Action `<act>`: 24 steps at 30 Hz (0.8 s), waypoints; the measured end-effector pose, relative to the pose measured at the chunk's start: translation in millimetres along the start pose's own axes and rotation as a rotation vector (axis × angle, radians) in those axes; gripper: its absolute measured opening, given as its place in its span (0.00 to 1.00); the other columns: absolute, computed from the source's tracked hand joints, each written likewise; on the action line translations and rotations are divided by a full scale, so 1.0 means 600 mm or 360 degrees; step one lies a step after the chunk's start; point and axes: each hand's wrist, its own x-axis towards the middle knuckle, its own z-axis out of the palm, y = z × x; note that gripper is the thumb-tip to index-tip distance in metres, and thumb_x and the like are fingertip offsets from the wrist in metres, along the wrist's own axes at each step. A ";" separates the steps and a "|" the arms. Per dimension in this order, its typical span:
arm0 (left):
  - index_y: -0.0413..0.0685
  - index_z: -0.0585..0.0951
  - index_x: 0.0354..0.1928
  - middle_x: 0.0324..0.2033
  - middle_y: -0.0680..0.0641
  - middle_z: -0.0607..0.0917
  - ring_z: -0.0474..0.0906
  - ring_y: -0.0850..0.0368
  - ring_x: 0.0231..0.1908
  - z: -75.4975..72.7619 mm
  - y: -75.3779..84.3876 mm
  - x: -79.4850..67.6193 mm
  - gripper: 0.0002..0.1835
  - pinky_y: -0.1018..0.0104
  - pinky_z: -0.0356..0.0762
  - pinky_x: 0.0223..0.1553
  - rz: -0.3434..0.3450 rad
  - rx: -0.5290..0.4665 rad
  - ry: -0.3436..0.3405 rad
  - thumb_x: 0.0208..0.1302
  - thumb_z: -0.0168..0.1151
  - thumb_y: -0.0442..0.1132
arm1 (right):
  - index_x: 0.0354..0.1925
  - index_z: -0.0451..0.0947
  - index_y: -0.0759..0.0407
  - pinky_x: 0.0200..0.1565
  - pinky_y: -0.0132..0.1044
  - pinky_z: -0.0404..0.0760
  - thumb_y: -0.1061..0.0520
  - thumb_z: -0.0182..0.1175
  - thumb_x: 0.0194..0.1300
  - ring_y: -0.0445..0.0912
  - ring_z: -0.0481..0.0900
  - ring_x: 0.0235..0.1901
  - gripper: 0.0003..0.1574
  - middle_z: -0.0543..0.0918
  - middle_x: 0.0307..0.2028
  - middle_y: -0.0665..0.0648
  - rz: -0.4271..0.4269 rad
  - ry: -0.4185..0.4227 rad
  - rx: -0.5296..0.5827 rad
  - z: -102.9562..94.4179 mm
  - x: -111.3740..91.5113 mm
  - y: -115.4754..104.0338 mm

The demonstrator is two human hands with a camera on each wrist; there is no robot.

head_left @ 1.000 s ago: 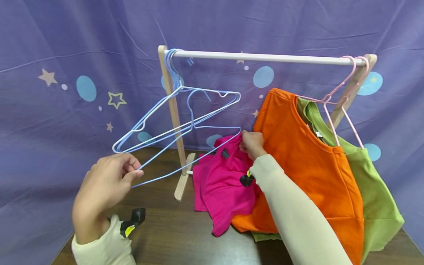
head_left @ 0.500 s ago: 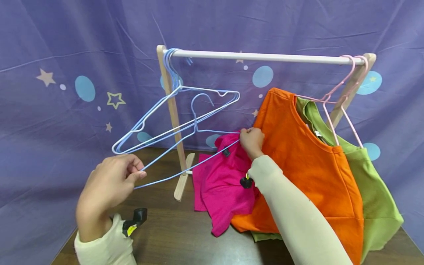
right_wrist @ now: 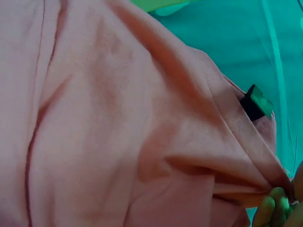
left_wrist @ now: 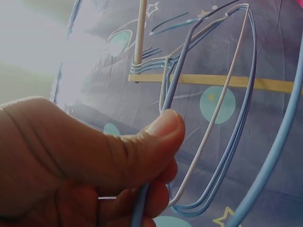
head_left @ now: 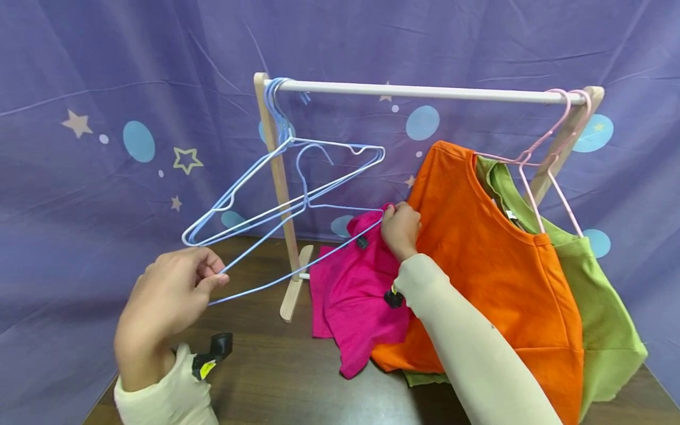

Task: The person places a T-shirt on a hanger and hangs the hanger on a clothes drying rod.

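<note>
My left hand [head_left: 172,289] pinches the lower left part of a loose blue wire hanger [head_left: 265,236] between thumb and fingers; the left wrist view shows the thumb [left_wrist: 163,130] pressed on the wire. The hanger's hook [head_left: 313,147] points up, off the rail. At its right end my right hand [head_left: 401,229] grips the neck edge of a bright pink shirt [head_left: 361,295], and the hanger tip meets the cloth there. The shirt hangs from that hand in folds. A dark label [right_wrist: 255,104] shows inside its neckband in the right wrist view.
A rack with a white rail [head_left: 414,90] stands behind. Several blue and white hangers [head_left: 234,183] hang at its left end. An orange shirt [head_left: 494,254] and a green shirt [head_left: 605,319] hang on pink hangers at the right. Below is a brown tabletop [head_left: 297,378].
The hanger shifted slightly right, then back left. My right hand moved a little left and up, bringing the pink neck edge to the hanger's right tip. My left hand kept its pinch.
</note>
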 end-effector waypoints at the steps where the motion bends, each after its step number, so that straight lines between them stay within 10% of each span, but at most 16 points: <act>1: 0.57 0.82 0.30 0.21 0.60 0.77 0.71 0.59 0.24 0.000 0.000 0.000 0.07 0.60 0.65 0.27 -0.0008 -0.0001 0.0001 0.60 0.73 0.40 | 0.33 0.84 0.63 0.51 0.61 0.78 0.52 0.55 0.73 0.70 0.83 0.46 0.19 0.88 0.38 0.69 -0.0010 -0.0005 0.0005 0.001 -0.002 0.000; 24: 0.57 0.82 0.30 0.20 0.60 0.77 0.71 0.59 0.24 0.005 0.005 0.005 0.06 0.60 0.65 0.27 0.0029 -0.0041 -0.0055 0.61 0.72 0.39 | 0.40 0.88 0.59 0.48 0.56 0.79 0.55 0.55 0.69 0.64 0.85 0.44 0.15 0.89 0.37 0.63 -0.0022 -0.0035 0.0173 0.001 -0.001 -0.002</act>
